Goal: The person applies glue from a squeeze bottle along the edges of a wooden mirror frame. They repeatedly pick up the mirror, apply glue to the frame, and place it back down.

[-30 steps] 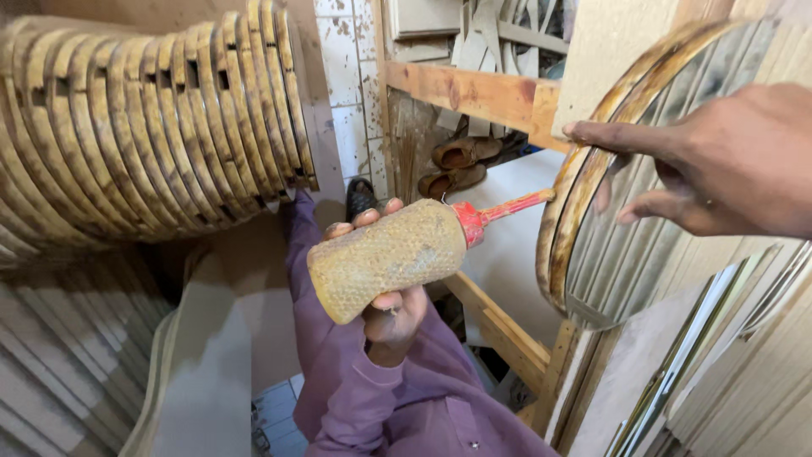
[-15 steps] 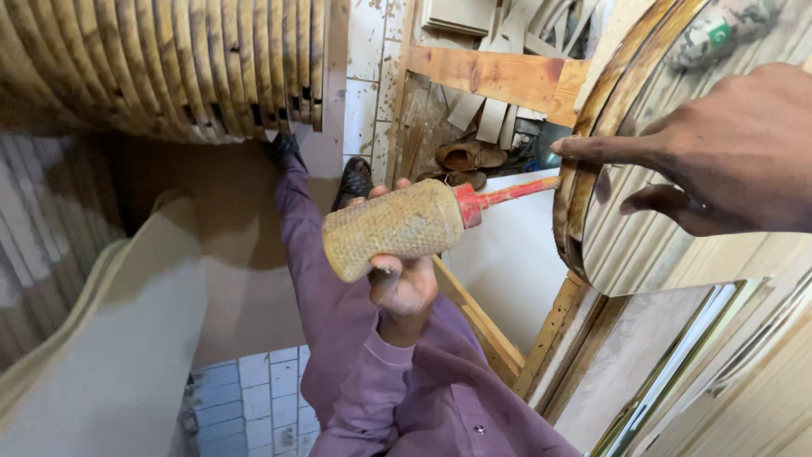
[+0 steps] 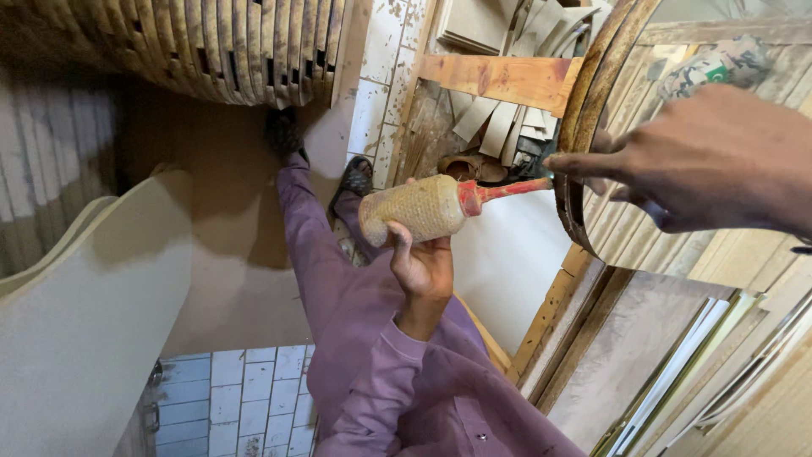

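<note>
**Glue bottle tipped toward the round frame**

Left hand (image 3: 425,269) has its grip clamped around the bottle (image 3: 414,208), which lies sideways above the palm, its red nozzle (image 3: 499,192) pointing to 3 o'clock. There the right hand (image 3: 710,161), fingers spread, presses the wooden frame's (image 3: 582,110) rim. What's inside the bottle can't be seen.

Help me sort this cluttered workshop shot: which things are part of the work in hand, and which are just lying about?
In use:
- glue bottle, held in the left hand
- round wooden frame, steadied by the right hand

Lying about:
- stack of curved wooden strips
- wood offcuts
- leaning boards
</note>
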